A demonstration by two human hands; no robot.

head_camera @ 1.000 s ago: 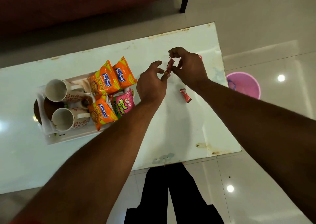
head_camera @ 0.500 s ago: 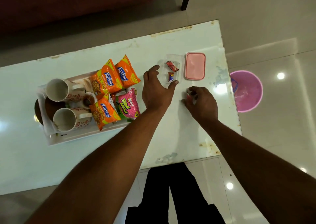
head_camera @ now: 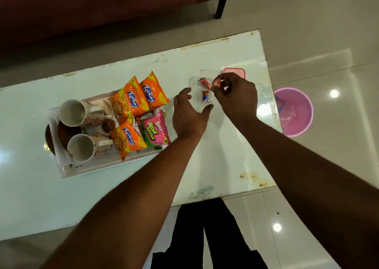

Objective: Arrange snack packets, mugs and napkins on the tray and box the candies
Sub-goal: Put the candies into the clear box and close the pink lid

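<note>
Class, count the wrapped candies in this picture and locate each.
3. A red candy and an orange-and-blue candy lie in the clear box; the right hand pinches a third candy over it. Others may be hidden.

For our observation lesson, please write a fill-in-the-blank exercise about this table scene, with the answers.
1. The tray holds ___ orange packets and one pink packet.
2. The right hand pinches a ___ by the clear box.
3. The box's lid, lying beyond it, is ___.
4. Both mugs lie on their ___.
Answers: three; candy; pink; sides.
</note>
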